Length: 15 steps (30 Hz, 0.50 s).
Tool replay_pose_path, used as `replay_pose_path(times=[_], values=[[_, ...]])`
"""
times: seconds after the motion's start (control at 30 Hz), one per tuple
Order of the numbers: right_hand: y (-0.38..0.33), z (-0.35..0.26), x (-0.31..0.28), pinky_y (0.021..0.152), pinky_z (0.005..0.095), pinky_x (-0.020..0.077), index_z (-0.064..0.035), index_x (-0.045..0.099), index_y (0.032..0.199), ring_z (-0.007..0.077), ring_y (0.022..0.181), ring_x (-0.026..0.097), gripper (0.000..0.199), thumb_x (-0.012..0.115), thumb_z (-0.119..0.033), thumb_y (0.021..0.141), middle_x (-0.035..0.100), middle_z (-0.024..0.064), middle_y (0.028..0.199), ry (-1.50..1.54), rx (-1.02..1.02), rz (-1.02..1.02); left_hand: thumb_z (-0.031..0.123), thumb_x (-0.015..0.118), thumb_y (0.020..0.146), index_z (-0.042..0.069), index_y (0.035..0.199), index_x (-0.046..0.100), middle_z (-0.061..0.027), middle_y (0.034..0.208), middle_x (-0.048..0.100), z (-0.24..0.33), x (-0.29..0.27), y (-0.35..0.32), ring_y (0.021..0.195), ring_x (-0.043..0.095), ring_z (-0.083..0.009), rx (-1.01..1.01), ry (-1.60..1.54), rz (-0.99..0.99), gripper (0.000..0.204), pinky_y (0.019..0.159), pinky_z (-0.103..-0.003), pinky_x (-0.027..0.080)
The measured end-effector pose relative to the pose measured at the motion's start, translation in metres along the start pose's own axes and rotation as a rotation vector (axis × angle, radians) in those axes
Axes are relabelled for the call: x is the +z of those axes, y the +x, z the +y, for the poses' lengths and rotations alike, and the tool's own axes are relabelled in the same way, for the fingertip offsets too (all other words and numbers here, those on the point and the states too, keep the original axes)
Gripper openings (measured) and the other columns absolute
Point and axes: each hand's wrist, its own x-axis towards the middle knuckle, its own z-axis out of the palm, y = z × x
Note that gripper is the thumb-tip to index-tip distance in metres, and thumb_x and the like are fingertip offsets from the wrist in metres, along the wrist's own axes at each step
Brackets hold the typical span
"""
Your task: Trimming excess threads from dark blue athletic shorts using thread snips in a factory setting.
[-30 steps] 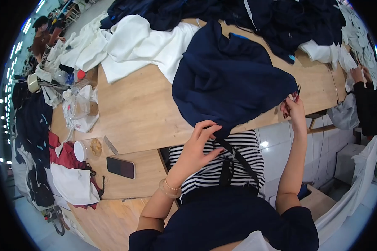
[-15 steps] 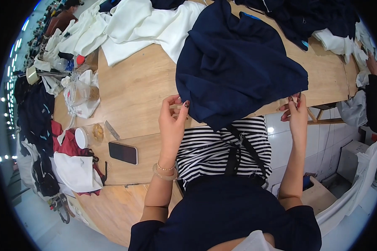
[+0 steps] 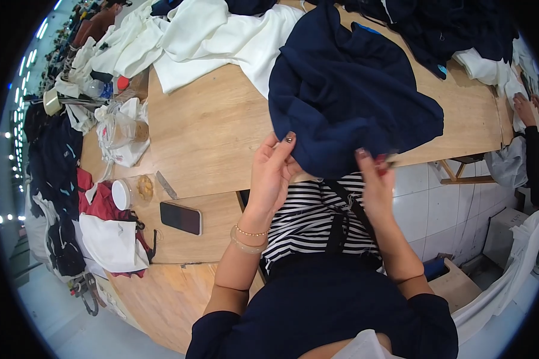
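A dark navy garment (image 3: 353,90) lies bunched on the wooden table in front of me, its near edge hanging over the table's edge above my lap. My left hand (image 3: 272,173) pinches that edge at its lower left corner, thumb on top. My right hand (image 3: 377,185), smeared by motion, is closed around a small red-handled tool (image 3: 382,164), its exact kind too blurred to tell. This hand is just below the garment's near edge; whether it touches the cloth I cannot tell.
White cloth (image 3: 221,36) and more navy garments (image 3: 449,30) cover the far side. At left are a phone (image 3: 181,218), a blade-like strip (image 3: 166,185), a clear jar with a white lid (image 3: 121,195) and a bagged cup (image 3: 123,134). Another person's hand (image 3: 524,109) shows at right.
My right hand has moved left and nearer to me, off the garment's right corner, toward my left hand. The garment's near edge has been drawn together. My left hand has shifted slightly right.
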Motion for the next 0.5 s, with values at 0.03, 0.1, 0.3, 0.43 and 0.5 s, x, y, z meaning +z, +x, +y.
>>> replay_pose_path(times=[0.03, 0.1, 0.3, 0.43, 0.5], values=[[0.006, -0.01, -0.005, 0.067, 0.0221, 0.0386, -0.0051, 0.057, 0.099, 0.0076, 0.082, 0.051, 0.016, 0.061, -0.02, 0.093, 0.056, 0.0, 0.091, 0.003, -0.008, -0.002, 0.013, 0.055, 0.096, 0.003, 0.095, 0.059, -0.0035, 0.082, 0.065, 0.0, -0.011, 0.004, 0.066, 0.062, -0.0086, 0.087, -0.046, -0.05, 0.011, 0.063, -0.022, 0.054], [0.019, -0.027, -0.018, 0.077, 0.0264, 0.0453, -0.0032, 0.056, 0.109, 0.0123, 0.093, 0.057, 0.019, 0.059, -0.014, 0.093, 0.06, 0.0038, 0.102, 0.54, -0.005, -0.01, 0.014, 0.054, 0.096, 0.003, 0.095, 0.059, -0.0058, 0.084, 0.067, 0.002, -0.018, 0.008, 0.068, 0.065, -0.0111, 0.168, -0.096, -0.11, 0.012, 0.066, -0.025, 0.057], [0.032, -0.035, -0.029, 0.097, 0.0335, 0.0445, 0.0014, 0.052, 0.121, 0.0172, 0.107, 0.057, 0.029, 0.055, -0.008, 0.094, 0.061, 0.0098, 0.115, 0.65, -0.06, -0.09, 0.015, 0.052, 0.097, 0.002, 0.092, 0.057, -0.0089, 0.085, 0.067, 0.001, -0.007, 0.011, 0.069, 0.066, -0.0127, 0.174, -0.04, -0.146, 0.015, 0.065, -0.024, 0.057], [0.032, -0.035, -0.031, 0.098, 0.0336, 0.0436, 0.0014, 0.054, 0.119, 0.017, 0.107, 0.057, 0.027, 0.055, -0.008, 0.094, 0.061, 0.0087, 0.115, 0.657, -0.072, -0.113, 0.015, 0.051, 0.097, 0.001, 0.094, 0.057, -0.0099, 0.088, 0.067, -0.003, -0.009, 0.01, 0.072, 0.067, -0.0139, 0.168, -0.034, -0.159, 0.015, 0.065, -0.024, 0.057], [0.034, -0.033, -0.033, 0.098, 0.0338, 0.0434, 0.0009, 0.054, 0.119, 0.017, 0.107, 0.058, 0.027, 0.055, -0.008, 0.094, 0.061, 0.0083, 0.115, 0.66, -0.063, -0.107, 0.016, 0.052, 0.097, 0.001, 0.095, 0.057, -0.0101, 0.088, 0.067, -0.005, -0.011, 0.01, 0.073, 0.067, -0.0143, 0.165, -0.022, -0.166, 0.016, 0.066, -0.024, 0.057]])
